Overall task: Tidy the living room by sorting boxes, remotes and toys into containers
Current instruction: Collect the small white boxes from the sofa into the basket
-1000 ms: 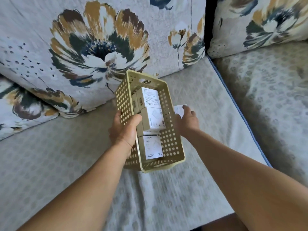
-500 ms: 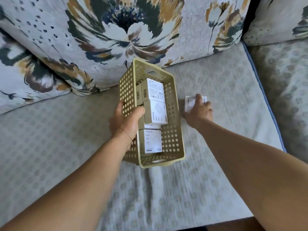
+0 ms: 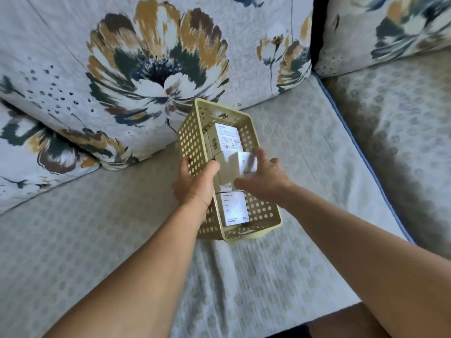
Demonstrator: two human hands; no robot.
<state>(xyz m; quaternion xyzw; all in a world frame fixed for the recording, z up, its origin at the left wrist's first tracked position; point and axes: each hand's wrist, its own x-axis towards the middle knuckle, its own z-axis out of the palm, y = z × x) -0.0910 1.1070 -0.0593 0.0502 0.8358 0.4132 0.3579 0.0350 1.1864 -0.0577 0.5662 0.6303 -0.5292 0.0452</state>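
A pale green perforated basket (image 3: pixel 262 211) is held above the sofa seat, tilted toward me. My left hand (image 3: pixel 195 184) grips its left wall, thumb over the rim. Inside lie several small white-and-tan boxes: one at the far end (image 3: pixel 225 139), one at the near end (image 3: pixel 233 208). My right hand (image 3: pixel 264 181) is over the basket's middle, fingers closed around another small white box (image 3: pixel 245 162), which is blurred and sits just above the other boxes.
The basket hangs over a grey dotted sofa seat (image 3: pixel 122 240). Large floral back cushions (image 3: pixel 146 64) stand right behind it. A second seat cushion (image 3: pixel 402 123) with a blue-piped edge lies to the right. My knee shows at the bottom right.
My right hand picked the small white box up off the seat to the right of the basket and carried it left, over the basket's middle. The left hand kept its grip.
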